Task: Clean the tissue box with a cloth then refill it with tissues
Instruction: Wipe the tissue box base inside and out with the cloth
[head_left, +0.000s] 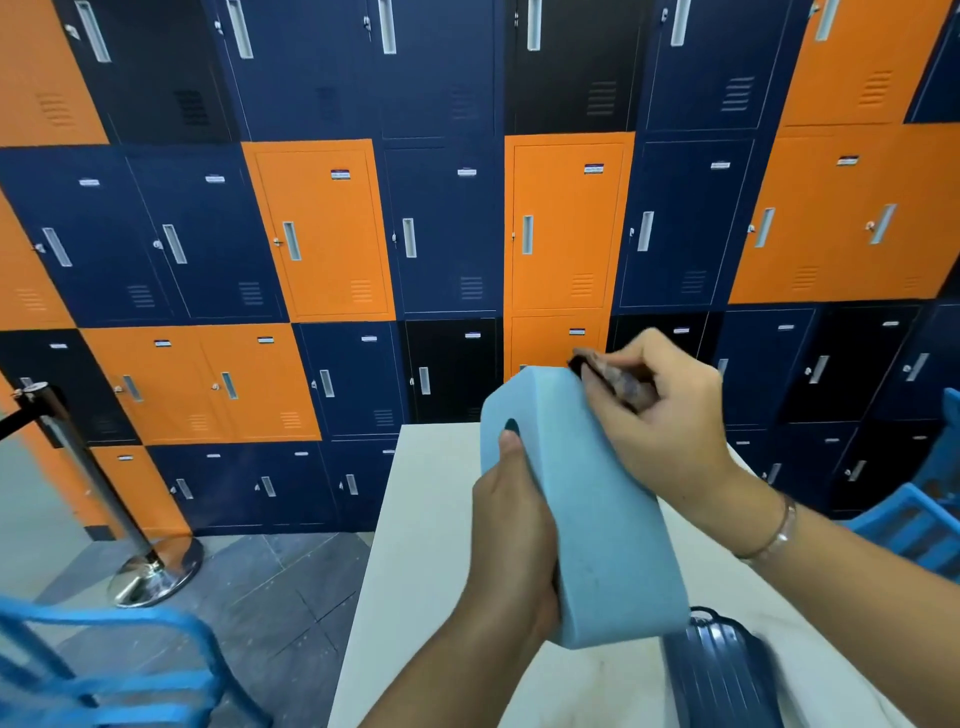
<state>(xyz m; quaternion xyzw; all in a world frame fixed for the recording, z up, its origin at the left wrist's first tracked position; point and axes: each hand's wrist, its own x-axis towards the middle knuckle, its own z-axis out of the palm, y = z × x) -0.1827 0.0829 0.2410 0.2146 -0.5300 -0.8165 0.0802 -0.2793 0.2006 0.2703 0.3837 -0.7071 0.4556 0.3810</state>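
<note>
I am holding the tissue box lifted off the white table, in the centre of the frame and a little to the right. It is tipped up on end so its far, rounded corner is pointing toward the lockers. My left hand is wrapping round the lower left side of the box, thumb lying just under the oval slot. I judge this grip is there to steady the box and turn each face toward the wiping hand.

My right hand is curling its fingers and pinching a dark cloth against the upper right edge of the box. That puts me in the cleaning step, working along the top corner. Refilling is not yet begun, and I am seeing no tissues anywhere in the frame.

A dark blue ribbed case is lying on the table at the lower right, just beside the bottom of the box. I cannot tell what it is holding.

The box itself is showing no brand or print on the 2 faces I can see. Small white labels are sitting near the top of many locker doors, but their writing is too small to read.
</note>
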